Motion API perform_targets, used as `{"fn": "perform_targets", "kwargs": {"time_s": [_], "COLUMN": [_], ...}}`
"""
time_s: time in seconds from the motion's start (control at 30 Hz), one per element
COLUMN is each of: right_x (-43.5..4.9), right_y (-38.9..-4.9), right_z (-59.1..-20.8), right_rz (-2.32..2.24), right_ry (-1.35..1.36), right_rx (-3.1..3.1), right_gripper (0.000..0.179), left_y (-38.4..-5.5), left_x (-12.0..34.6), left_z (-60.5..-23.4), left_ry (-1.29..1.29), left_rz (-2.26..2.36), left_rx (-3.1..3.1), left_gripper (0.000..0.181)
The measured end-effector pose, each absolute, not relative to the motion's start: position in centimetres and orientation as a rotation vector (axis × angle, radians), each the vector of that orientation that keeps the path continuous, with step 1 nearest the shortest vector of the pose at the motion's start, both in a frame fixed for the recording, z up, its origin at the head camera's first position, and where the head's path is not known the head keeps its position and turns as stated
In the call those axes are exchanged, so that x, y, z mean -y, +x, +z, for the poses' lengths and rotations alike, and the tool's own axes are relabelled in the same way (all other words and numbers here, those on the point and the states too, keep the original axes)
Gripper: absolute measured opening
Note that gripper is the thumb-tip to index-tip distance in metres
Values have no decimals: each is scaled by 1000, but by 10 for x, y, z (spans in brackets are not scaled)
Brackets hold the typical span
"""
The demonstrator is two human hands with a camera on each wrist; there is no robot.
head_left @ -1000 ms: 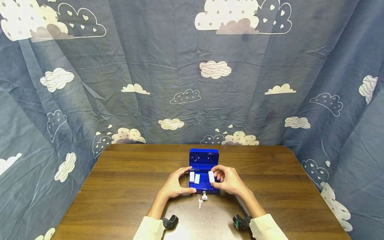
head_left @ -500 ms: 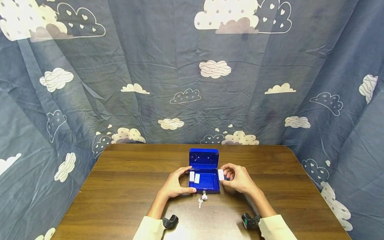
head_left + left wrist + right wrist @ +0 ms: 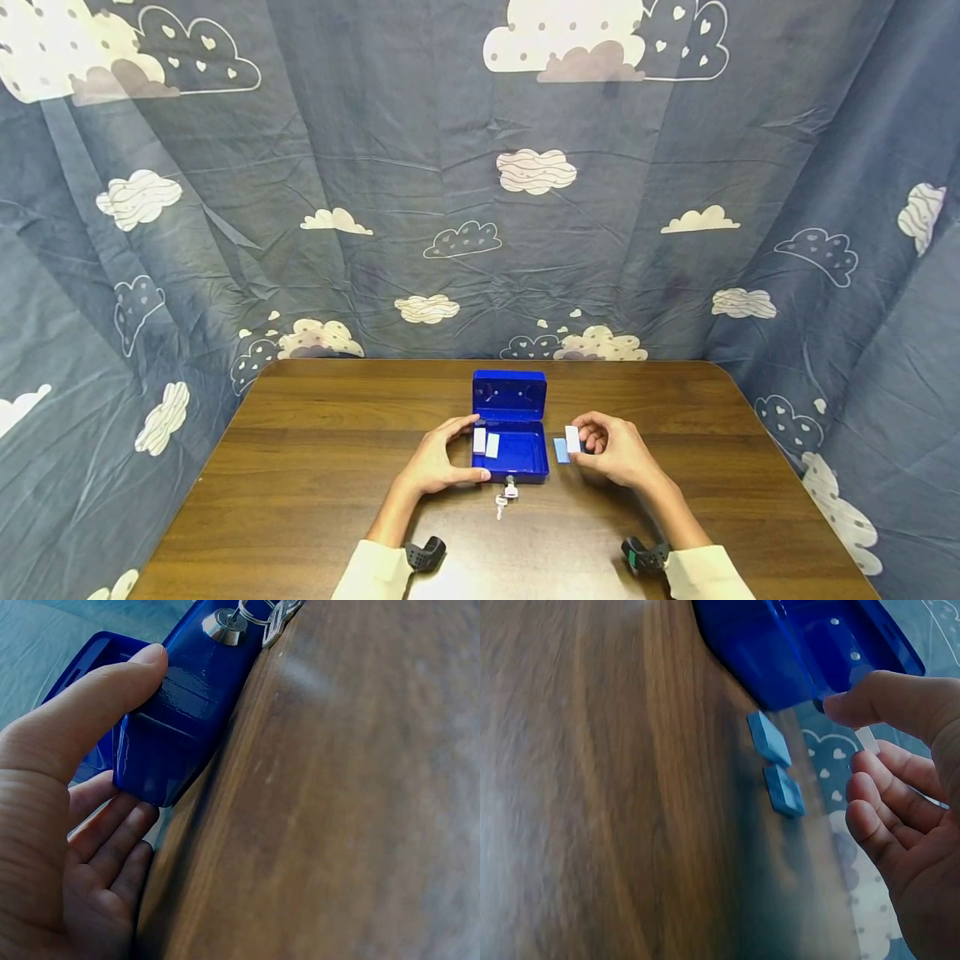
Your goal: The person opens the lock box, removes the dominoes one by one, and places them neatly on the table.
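A blue cash box (image 3: 510, 479) stands with its lid (image 3: 510, 393) raised. My left hand (image 3: 437, 462) grips its left side, thumb at the front edge and fingers toward the back; the left wrist view shows the thumb (image 3: 142, 667) on the box. A white block (image 3: 479, 441) and a pale blue block (image 3: 492, 446) lie at the left inside the box. Right of the box, my right hand (image 3: 618, 450) pinches another white block (image 3: 573, 438) between thumb and fingers. Beside it a light-blue block (image 3: 561, 451) lies on the table; the right wrist view shows two blue blocks (image 3: 769, 739) there.
A key (image 3: 511, 490) sits in the lock at the box's front, with a second key (image 3: 501, 506) hanging from it. The brown wooden table (image 3: 330, 467) reaches back to a grey-blue curtain (image 3: 390, 183) with cloud prints.
My right hand has moved right, carrying the white block out from over the box to beside it. A light-blue block on the table has come into sight. The left hand stays put.
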State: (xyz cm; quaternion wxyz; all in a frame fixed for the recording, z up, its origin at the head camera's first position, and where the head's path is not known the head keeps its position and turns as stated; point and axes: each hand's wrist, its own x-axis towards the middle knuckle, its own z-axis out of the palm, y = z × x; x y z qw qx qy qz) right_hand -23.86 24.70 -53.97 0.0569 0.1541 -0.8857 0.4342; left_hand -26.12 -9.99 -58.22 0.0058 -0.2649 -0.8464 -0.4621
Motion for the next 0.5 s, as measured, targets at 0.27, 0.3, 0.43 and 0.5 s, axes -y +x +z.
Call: {"fn": "perform_targets", "kwargs": {"time_s": [0.27,0.3,0.43,0.5], "right_x": [-261,-262,-267,-269], "right_y": [-237,-237,-236,-235], "right_z": [-547,-548,-551,-552], "right_rz": [1287,1286,1277,1274], "right_ry": [416,412,404,402], "right_rx": [2690,2688,2675,2669], "right_gripper": [41,41,41,40], "left_y": [-261,-261,-261,-260], "left_x": [101,100,100,100], "left_z": [-582,-582,-582,-582], "left_ry": [-838,-841,-841,-843], "left_rz": [-1420,-1420,-1417,-1419], "left_rx": [2648,2647,2651,2650], "left_gripper": [95,95,94,94]}}
